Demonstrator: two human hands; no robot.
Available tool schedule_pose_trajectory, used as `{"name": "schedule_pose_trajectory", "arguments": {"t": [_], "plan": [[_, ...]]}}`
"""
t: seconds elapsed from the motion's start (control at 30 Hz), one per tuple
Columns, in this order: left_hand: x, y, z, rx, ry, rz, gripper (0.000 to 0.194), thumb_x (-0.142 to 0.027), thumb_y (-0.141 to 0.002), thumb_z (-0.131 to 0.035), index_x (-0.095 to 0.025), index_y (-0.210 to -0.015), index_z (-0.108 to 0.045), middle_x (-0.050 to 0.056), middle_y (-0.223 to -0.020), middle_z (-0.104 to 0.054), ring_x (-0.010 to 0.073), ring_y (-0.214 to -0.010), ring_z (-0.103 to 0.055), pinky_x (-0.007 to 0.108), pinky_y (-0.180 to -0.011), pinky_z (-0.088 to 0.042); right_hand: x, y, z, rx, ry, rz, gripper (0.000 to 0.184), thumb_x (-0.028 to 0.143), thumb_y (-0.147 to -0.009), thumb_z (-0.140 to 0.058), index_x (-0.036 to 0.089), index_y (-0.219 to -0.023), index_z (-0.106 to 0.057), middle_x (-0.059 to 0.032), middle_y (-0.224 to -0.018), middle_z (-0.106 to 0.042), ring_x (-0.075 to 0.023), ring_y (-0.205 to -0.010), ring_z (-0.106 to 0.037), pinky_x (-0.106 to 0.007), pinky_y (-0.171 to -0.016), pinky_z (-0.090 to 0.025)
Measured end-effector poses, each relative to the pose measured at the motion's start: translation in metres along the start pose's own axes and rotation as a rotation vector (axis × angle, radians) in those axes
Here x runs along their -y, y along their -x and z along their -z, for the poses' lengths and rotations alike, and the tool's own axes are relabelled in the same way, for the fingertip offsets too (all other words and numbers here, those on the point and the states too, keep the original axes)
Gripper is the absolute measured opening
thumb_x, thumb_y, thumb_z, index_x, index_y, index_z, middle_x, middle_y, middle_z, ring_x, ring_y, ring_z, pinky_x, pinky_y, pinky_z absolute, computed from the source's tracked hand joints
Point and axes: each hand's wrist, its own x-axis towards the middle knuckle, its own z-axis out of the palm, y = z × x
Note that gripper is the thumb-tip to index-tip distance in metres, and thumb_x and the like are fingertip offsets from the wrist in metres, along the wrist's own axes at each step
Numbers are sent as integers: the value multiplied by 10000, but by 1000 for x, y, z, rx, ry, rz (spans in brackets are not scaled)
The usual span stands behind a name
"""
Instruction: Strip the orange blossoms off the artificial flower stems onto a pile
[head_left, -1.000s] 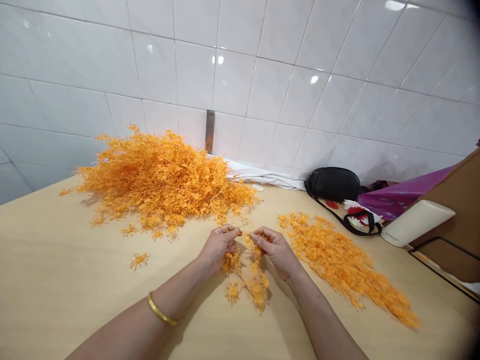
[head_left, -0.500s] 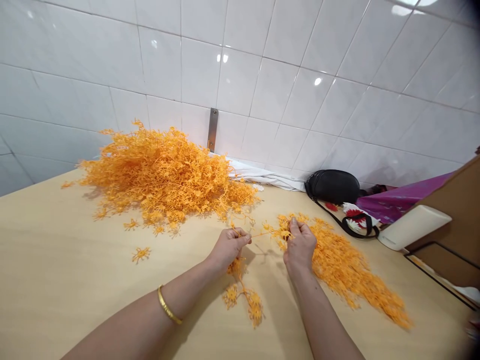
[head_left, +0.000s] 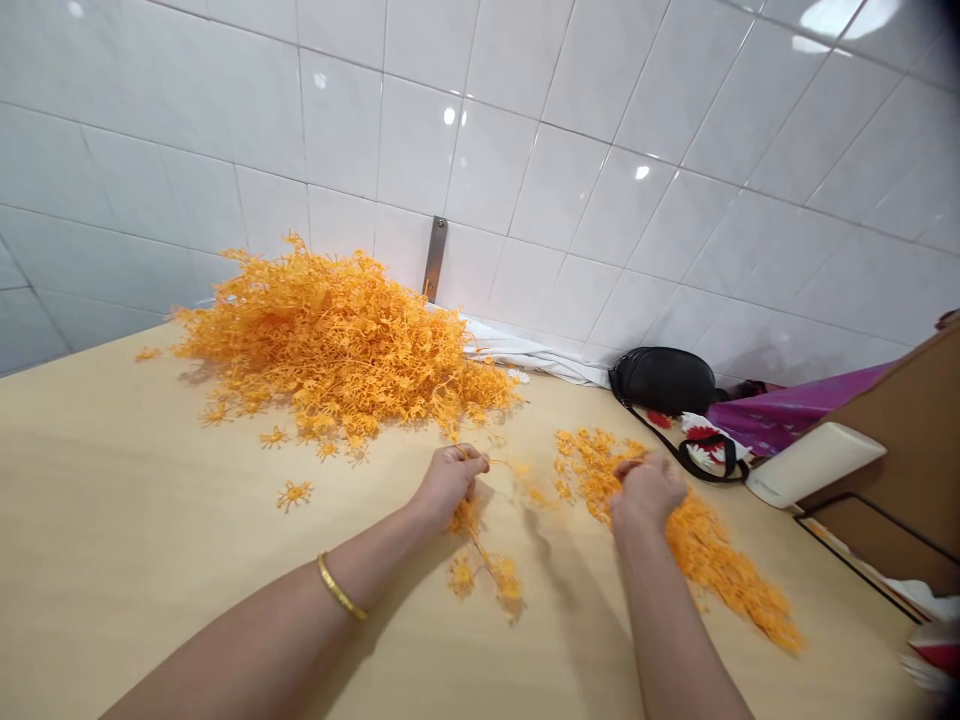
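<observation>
My left hand [head_left: 451, 485] pinches the stem of an orange plastic flower sprig [head_left: 487, 565] above the table. One end of the sprig hangs below the fingers, and a blurred strand reaches out to the right. To the right, my right hand [head_left: 649, 490] is over the smaller orange sprig pile [head_left: 724, 565], its fingers curled closed and smeared by motion. Whatever those fingers hold, if anything, is hidden. Beyond my left hand lies a large tangled heap of orange sprigs [head_left: 337, 345]. A loose orange flower piece [head_left: 294, 494] rests apart on the left.
A black bag [head_left: 664, 380] with a strap lies at the back right. Near it are a cream bottle [head_left: 817, 465], purple cloth [head_left: 795, 410], a cardboard piece [head_left: 900, 480] and a black wire frame [head_left: 862, 560]. White cloth [head_left: 536, 355] runs along the tiled wall [head_left: 570, 190].
My right hand has let go of the sprig's right end and moved right, over the smaller pile. My left hand keeps its pinch on the stem. The view has shifted slightly.
</observation>
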Motion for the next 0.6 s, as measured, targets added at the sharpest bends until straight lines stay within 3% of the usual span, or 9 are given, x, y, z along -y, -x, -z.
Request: {"name": "schedule_pose_trajectory", "arguments": {"t": [0.03,0.1,0.2,0.33,0.47,0.6], "plan": [[0,-1,2,-12,9,-10,142,-227,-582,-565,-153,-523,-460,-82,-328,-305,27,-304,-220,173,-356,-158,1,-5,4,-24,0,-16,171,329,-741,-427,202,-634,-388,59,-517,-433,-83,-407,-434,-212,-383,-342],[0,-2,4,6,5,-30,145,-231,-583,-565,-149,-519,-464,-80,-330,-308,24,-305,-221,171,-357,-144,1,-6,6,45,-12,-16,122,304,-713,-468,204,-709,-397,53,-577,-488,-81,-410,-462,-204,-381,-350],[1,-2,5,25,5,-39,164,-259,-589,-570,-151,-524,-466,-92,-316,-265,22,-299,-201,170,-360,-138,3,8,0,330,-65,-11,215,302,-671,-540,207,-833,-436,59,-587,-504,-62,-395,-431,-181,-380,-326],[2,-2,6,15,-9,-17,165,-271,-596,-572,-154,-539,-473,-90,-314,-273,25,-297,-197,175,-356,-125,12,31,-7,696,-64,-69,279,451,-694,-529,178,-741,-510,68,-506,-402,-50,-385,-338,-182,-373,-255],[1,-2,4,-14,-15,-22,170,-271,-590,-585,-149,-539,-478,-87,-331,-285,22,-309,-207,169,-358,-142,22,43,-1,980,160,-45,337,506,-648,-567,172,-655,-523,64,-482,-374,-65,-414,-321,-199,-402,-258],[-2,1,1,-32,8,-13,194,-275,-590,-593,-156,-534,-451,-86,-341,-300,23,-308,-223,168,-356,-151,23,54,0,1187,400,121,278,429,-615,-616,171,-580,-517,50,-505,-437,-78,-470,-355,-197,-436,-266]]}}
